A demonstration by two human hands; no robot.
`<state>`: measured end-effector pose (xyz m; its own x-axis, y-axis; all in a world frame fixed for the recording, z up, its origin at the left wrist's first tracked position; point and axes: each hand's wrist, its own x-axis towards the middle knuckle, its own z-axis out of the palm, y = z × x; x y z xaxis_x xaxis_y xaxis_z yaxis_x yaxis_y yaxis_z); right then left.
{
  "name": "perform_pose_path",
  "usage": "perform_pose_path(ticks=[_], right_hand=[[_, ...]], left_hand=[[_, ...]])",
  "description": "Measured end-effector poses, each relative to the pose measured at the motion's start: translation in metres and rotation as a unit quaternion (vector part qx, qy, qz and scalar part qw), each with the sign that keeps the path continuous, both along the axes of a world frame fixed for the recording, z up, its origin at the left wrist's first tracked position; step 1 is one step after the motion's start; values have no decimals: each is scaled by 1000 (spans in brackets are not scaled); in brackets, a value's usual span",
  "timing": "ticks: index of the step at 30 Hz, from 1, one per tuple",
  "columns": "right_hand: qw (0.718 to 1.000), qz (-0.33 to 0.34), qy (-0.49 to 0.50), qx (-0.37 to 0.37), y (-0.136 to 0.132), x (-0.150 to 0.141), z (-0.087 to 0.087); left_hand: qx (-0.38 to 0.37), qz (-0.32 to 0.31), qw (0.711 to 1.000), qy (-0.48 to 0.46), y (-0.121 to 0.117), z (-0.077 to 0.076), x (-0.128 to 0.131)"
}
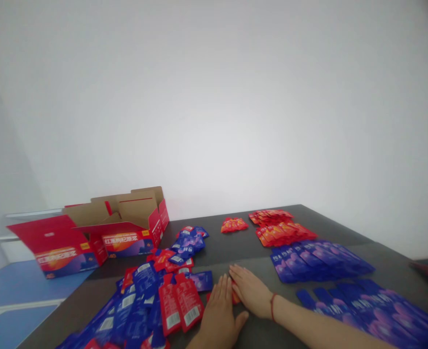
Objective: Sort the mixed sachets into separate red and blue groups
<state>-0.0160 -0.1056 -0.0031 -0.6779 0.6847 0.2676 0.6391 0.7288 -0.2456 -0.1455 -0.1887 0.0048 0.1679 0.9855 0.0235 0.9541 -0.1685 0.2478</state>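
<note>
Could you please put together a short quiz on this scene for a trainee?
1. Which wrist wears the red string bracelet, left or right?
2. True or false: the neat rows of blue sachets lie on the dark table, to the right of the hands.
3. What colour is the sachet showing between the left hand and the right hand?

Key: 1. right; 2. true; 3. red

An open carton point(126, 228) sits behind the loose sachets point(144, 295), with sachet rows point(321, 261) apparently further right.
</note>
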Motion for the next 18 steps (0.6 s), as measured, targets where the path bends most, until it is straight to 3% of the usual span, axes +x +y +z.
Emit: perform_pose_path(ticks=[4,8,11,13,18], right_hand=[[999,22,-13,-36,1,19,1],[999,8,-25,-22,-2,23,4],[998,-12,-57,-6,-10,21,1],[996,15,-83,-13,-15,22,2],[995,67,-73,-27,-13,29,25]], left_hand=[[28,2,1000,-13,3,-11,-9],[48,42,998,8,5,-18,-13],[58,57,996,28,6,-15,-9],[59,62,995,43,8,-11,-6],[71,32,995,64,13,0,-7]])
